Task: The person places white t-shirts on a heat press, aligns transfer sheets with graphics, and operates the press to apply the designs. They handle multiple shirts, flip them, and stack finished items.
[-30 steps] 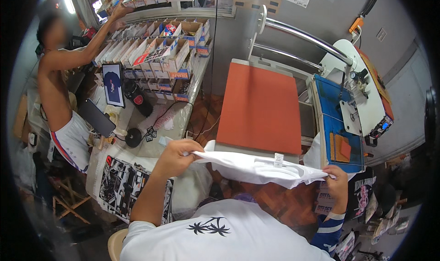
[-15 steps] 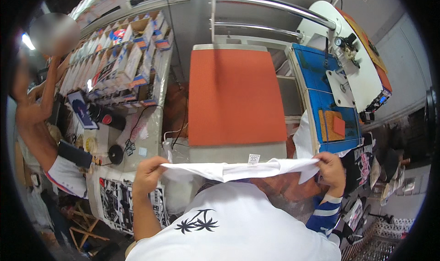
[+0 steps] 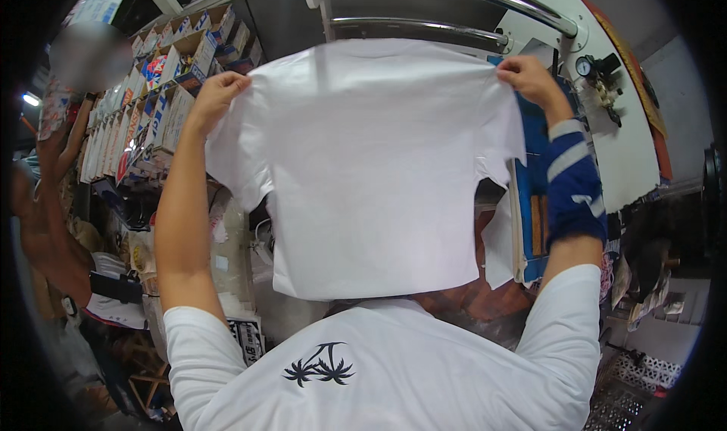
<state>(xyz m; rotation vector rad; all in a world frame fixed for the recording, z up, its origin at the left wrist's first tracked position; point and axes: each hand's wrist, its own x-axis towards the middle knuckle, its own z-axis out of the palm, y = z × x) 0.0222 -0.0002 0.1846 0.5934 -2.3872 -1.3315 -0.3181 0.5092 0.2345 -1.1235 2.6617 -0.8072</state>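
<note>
A white T-shirt (image 3: 371, 173) is spread out in the air by its shoulders, blocking the orange pad from view. My left hand (image 3: 221, 98) pinches the shirt's upper left corner, while my right hand (image 3: 530, 79), above a blue striped sleeve on the forearm, grips the upper right one. Behind the cloth stands a press with chrome rails (image 3: 447, 3) and a white side body (image 3: 632, 151) carrying a pressure gauge. Part of a blue board (image 3: 534, 257) shows beside the shirt's right side.
Rows of cardboard boxes (image 3: 185, 52) filled with packets stand at the back left. A bare-backed co-worker (image 3: 57, 260) is at the far left, arms raised toward them, beside a dark phone or tablet (image 3: 113, 285). Hanging items crowd the lower right edge.
Both my hands have risen forward, opening the bunched shirt into a full spread that covers the orange pad. The co-worker's arms have shifted at the far left.
</note>
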